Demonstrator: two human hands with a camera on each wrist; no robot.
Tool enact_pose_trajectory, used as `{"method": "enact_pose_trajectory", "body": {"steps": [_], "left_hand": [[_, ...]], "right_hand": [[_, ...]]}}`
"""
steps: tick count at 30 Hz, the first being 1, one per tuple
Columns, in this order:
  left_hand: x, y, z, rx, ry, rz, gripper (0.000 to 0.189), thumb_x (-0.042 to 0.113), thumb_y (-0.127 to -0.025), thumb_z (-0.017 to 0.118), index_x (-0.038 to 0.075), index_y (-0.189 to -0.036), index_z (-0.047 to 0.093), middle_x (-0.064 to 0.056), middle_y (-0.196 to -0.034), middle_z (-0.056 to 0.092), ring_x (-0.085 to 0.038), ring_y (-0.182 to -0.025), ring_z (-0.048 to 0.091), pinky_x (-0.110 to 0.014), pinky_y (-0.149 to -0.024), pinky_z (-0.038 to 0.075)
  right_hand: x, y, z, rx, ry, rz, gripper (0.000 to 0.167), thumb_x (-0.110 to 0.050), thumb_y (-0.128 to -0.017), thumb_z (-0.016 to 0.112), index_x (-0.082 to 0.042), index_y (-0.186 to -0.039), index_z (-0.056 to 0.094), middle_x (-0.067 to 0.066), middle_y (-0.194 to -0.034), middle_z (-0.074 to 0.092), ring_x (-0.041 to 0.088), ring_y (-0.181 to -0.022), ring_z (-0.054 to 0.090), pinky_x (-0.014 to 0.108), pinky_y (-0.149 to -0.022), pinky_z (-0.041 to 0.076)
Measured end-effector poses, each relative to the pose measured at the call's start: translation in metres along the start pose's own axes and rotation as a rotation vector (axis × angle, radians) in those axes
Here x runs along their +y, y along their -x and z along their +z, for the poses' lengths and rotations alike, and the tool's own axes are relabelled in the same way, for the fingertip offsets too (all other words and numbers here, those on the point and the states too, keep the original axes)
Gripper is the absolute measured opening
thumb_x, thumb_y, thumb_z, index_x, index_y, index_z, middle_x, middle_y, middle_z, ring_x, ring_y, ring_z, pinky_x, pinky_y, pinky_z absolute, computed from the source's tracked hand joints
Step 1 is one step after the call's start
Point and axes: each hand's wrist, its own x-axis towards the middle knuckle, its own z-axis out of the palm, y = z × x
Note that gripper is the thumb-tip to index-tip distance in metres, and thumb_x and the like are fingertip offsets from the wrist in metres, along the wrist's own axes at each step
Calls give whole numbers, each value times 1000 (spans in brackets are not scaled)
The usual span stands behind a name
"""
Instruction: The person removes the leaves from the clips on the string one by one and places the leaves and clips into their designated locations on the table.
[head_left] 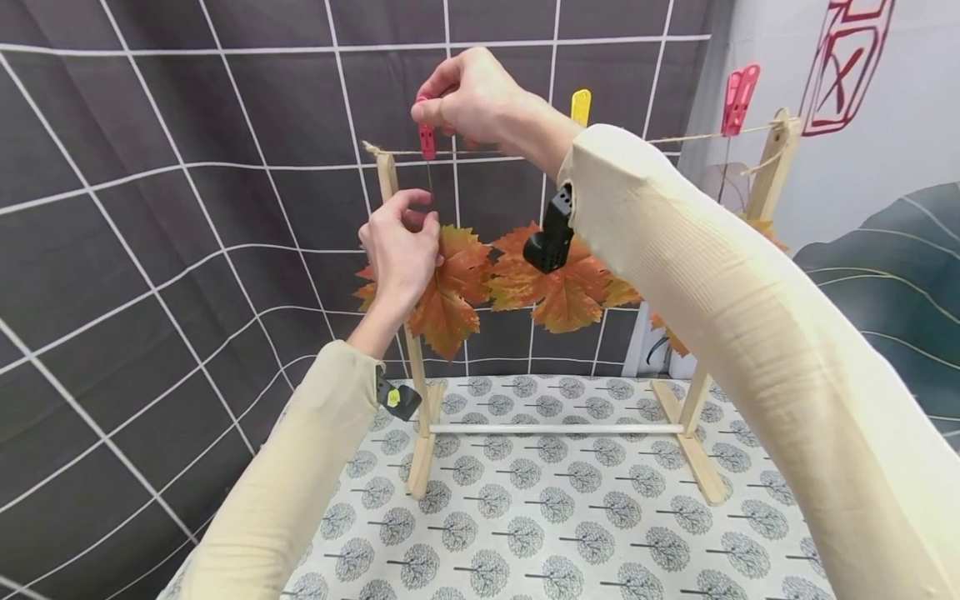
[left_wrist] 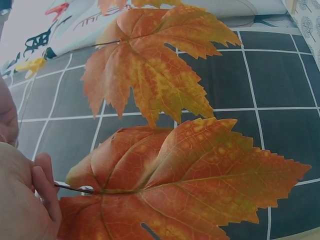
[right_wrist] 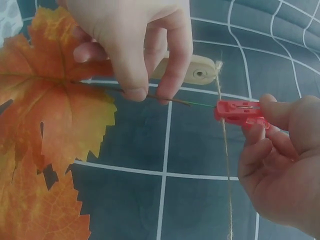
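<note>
My left hand (head_left: 400, 247) pinches the thin stem (right_wrist: 165, 99) of an orange artificial maple leaf (head_left: 450, 296) between thumb and fingers. The leaf hangs below and beside that hand, filling the lower part of the left wrist view. Above it, my right hand (head_left: 480, 98) grips a red clothespin (right_wrist: 237, 110) by its handle ends. The clothespin's nose sits at the twine (right_wrist: 228, 175), near the left post, with the green tip of the stem reaching it. Whether its jaws are fully closed on the stem cannot be told.
The twine runs between two posts of a wooden stand (head_left: 705, 479) on a tree-print cloth (head_left: 555, 542). A yellow clothespin (head_left: 581, 107) and a pink-red clothespin (head_left: 740, 100) sit farther right along it. A second maple leaf (head_left: 566, 292) hangs mid-line. A dark grid curtain (head_left: 225, 250) is behind.
</note>
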Motion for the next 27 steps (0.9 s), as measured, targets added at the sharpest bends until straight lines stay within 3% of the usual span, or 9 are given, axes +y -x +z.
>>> {"method": "enact_pose_trajectory", "body": {"steps": [8, 21, 27], "left_hand": [[1, 0, 0, 6, -11, 2, 18, 6, -92, 66, 6, -109, 74, -7, -77, 69, -6, -44, 54, -31, -81, 48], [1, 0, 1, -4, -3, -18, 19, 7, -92, 66, 7, -109, 75, -7, -78, 70, -6, -43, 54, -27, -75, 49], [1, 0, 0, 8, -6, 8, 19, 7, -91, 67, 5, -108, 75, -7, -77, 70, -11, -44, 57, -28, -76, 49]], "right_hand": [[1, 0, 2, 60, 28, -59, 18, -21, -94, 72, -8, -106, 69, -1, -92, 64, 10, -87, 53, 23, -77, 40], [-1, 1, 0, 114, 48, -49, 24, -23, -94, 71, -8, -112, 71, -1, -95, 63, 10, -90, 52, 24, -79, 41], [-1, 2, 0, 140, 46, -67, 14, -23, -94, 71, -13, -103, 72, -1, -92, 63, 9, -87, 51, 24, -76, 40]]}}
